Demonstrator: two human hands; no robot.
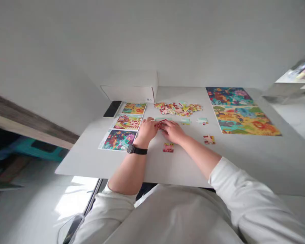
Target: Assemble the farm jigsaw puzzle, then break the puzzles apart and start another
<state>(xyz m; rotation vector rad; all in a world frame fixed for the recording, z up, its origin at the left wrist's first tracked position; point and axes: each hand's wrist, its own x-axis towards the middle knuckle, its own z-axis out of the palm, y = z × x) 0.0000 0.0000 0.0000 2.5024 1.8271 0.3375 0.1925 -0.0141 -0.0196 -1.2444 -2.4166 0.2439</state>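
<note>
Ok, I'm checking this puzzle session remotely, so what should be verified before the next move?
1. Both the left hand and right hand at the red pieces: ok.
2. Those red pieces joined flush: cannot tell, fingers cover them.
3. The loose pile just beyond the hands, unblocked: ok.
4. The reference cards uncovered beside the left hand: ok.
5. The stray piece apart from both wrists: ok.

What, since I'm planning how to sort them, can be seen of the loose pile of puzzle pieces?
The pile is a loose, shallow spread of flat, cardboard-looking pieces, mostly red, yellow, pink and white, some overlapping. It lies on the white table, beyond the left hand and right hand, neither of which touches it, between the white box and the finished puzzle.
</note>
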